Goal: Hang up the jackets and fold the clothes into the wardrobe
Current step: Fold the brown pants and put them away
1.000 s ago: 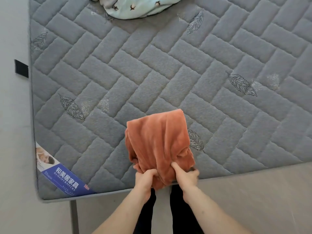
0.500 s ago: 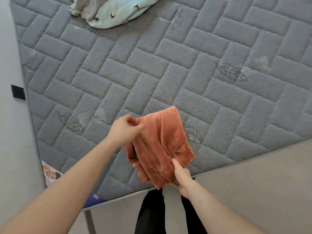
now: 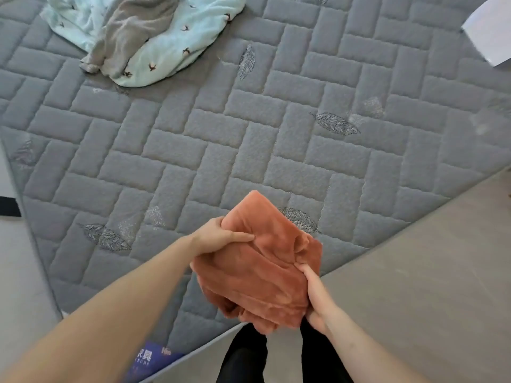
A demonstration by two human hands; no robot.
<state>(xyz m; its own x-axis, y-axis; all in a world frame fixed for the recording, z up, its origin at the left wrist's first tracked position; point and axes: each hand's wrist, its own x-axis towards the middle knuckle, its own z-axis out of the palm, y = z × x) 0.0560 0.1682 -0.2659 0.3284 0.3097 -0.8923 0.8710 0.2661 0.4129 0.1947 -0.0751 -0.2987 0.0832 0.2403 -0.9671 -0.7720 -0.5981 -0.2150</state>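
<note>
Two hands grip a folded orange garment point(image 3: 262, 261) over the mattress point(image 3: 249, 139) edge: left hand point(image 3: 218, 239) at its far side, right hand point(image 3: 315, 297) near.

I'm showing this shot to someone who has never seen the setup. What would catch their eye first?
The folded rust-orange fleece garment, gripped by the left hand at its far edge and the right hand at its near side, over the near edge of the grey quilted mattress. Next, the crumpled mint and grey clothes at the far left.
</note>
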